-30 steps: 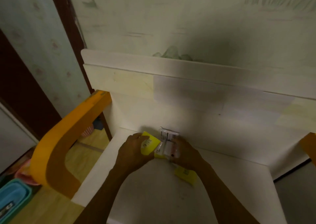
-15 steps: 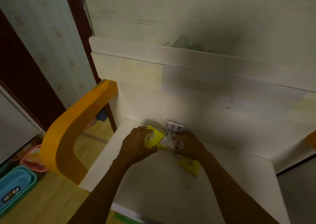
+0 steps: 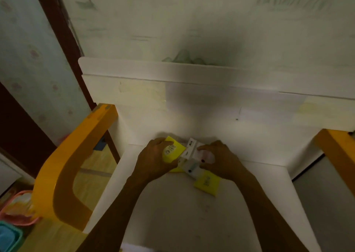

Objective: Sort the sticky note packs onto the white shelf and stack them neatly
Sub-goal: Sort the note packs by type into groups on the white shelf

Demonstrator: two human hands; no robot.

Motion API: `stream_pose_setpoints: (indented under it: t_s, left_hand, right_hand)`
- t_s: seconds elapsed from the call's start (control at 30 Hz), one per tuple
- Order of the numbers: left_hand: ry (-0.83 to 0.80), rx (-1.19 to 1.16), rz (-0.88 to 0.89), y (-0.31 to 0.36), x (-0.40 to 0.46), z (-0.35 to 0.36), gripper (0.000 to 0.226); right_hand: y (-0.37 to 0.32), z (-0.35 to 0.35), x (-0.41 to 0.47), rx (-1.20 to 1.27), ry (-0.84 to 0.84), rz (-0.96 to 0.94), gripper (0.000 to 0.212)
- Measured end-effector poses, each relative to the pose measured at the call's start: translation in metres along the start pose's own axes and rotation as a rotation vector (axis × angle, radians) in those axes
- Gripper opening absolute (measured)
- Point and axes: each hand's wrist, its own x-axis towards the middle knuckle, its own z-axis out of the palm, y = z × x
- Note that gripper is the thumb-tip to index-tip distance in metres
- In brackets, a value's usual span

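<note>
While left hand point(image 3: 153, 162) grips yellow pack point(image 3: 173, 151), right hand point(image 3: 221, 160) pinches.

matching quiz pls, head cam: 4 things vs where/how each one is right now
Things:
1. left hand
2. right hand
3. loose yellow pack
4. orange side rail

States:
A. lies flat on the white shelf, below the right hand
B. grips a yellow pack
C. curves down the shelf's left side
D. holds the clear-wrapped pack

Pairs: 1-B, 2-D, 3-A, 4-C
</note>
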Motion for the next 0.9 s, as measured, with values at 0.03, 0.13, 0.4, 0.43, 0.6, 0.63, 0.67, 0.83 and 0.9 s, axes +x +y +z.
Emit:
stream_pose_setpoints:
  t_s: [0.03,0.13,0.4,0.43,0.6,0.63,0.67,0.83,0.9]
  left_hand:
    - [-0.006,0.003,0.017,0.004,0.002,-0.003,0.07]
    - [-0.005,0.0,0.083,0.019,0.01,-0.012,0.067]
    - [0.047,-0.03,0.284,0.058,0.032,-0.026,0.058]
    - [0.047,-0.034,0.302,0.063,0.033,-0.024,0.059]
    - [0.019,-0.05,0.384,0.093,0.033,-0.012,0.063]
    - [0.018,-0.059,0.399,0.1,0.031,-0.009,0.063]
    - [0.021,-0.064,0.417,0.107,0.028,-0.006,0.062]
    - [0.034,-0.043,0.474,0.147,0.02,0.003,0.062]
    - [0.05,-0.036,0.5,0.168,0.013,0.007,0.062]
  right_hand:
    - [0.0,-0.008,-0.005,0.01,0.033,0.01,0.06]
    - [0.004,-0.032,-0.021,0.017,0.128,0.029,0.06]
    - [0.021,-0.081,-0.065,0.011,0.322,0.163,0.058]
    - [0.023,-0.084,-0.071,0.007,0.338,0.178,0.058]
    - [0.034,-0.101,-0.107,-0.046,0.384,0.237,0.06]
    - [0.036,-0.104,-0.115,-0.054,0.401,0.249,0.06]
    - [0.039,-0.107,-0.123,-0.067,0.421,0.258,0.061]
    - [0.055,-0.126,-0.164,-0.093,0.5,0.291,0.06]
    - [0.066,-0.135,-0.184,-0.067,0.545,0.299,0.058]
